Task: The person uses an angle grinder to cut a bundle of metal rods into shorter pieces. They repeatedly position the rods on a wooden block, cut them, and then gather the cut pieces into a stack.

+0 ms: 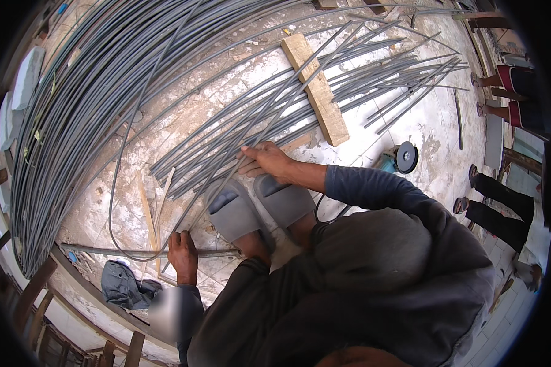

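Thin grey steel rods [226, 122] lie in a loose bundle in front of my feet, several of them crossing the rest at a slant. My right hand [269, 160] is closed on a slanting steel rod just beyond the toes of my grey sandals; the fingertips partly hide the grip. Lower left, my left hand [182, 251] is bent round the near end of slanting rod, its fingers curled with the knuckles up. A thicker straight bar [214, 252] lies on the floor beside that hand. A wooden block [315, 88] lies beneath the crossing rods and over other ones.
Long bent rods [92, 110] form a large heap at the left. An angle grinder [406, 157] with a dark disc lies right of my right forearm. Dark cloth [128, 286] and thin wood strips [147, 211] lie near my left hand. Other people's legs [499, 202] stand at the right.
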`<act>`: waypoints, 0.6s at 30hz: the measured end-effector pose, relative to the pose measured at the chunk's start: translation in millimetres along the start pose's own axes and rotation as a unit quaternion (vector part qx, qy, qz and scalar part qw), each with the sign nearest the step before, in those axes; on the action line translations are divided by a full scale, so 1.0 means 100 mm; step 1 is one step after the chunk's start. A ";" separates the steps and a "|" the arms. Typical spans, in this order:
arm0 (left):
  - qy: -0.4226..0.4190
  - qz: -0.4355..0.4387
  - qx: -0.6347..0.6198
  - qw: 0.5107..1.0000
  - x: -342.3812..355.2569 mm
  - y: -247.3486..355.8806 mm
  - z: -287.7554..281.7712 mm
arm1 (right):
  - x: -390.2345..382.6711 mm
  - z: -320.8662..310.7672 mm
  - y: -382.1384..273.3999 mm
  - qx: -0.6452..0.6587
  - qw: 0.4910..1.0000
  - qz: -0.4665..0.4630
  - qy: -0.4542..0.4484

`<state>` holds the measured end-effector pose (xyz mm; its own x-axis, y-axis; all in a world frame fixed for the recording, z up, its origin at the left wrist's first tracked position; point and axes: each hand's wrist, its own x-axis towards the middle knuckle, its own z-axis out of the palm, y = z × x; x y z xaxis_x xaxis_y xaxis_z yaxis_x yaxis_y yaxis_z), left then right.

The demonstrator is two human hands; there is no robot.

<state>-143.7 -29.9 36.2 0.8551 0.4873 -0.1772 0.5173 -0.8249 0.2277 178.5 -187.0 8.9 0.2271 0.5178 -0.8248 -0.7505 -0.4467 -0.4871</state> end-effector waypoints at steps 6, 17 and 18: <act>-0.022 -0.021 0.023 0.999 -0.10 -0.12 0.04 | -0.05 -0.03 0.02 -0.005 1.000 -0.021 0.000; -0.032 -0.053 0.032 0.998 -0.23 -0.26 0.02 | 0.08 -0.15 -0.04 0.029 0.998 -0.047 0.004; -0.048 -0.055 0.037 0.997 -0.20 -0.26 0.00 | 0.05 -0.16 -0.13 0.020 0.999 -0.039 -0.003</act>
<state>-174.5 -18.3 33.8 0.7838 0.5494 -0.2896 0.6010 -0.7885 0.1309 198.8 -190.5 6.7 0.2828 0.5548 -0.7825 -0.7547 -0.3747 -0.5385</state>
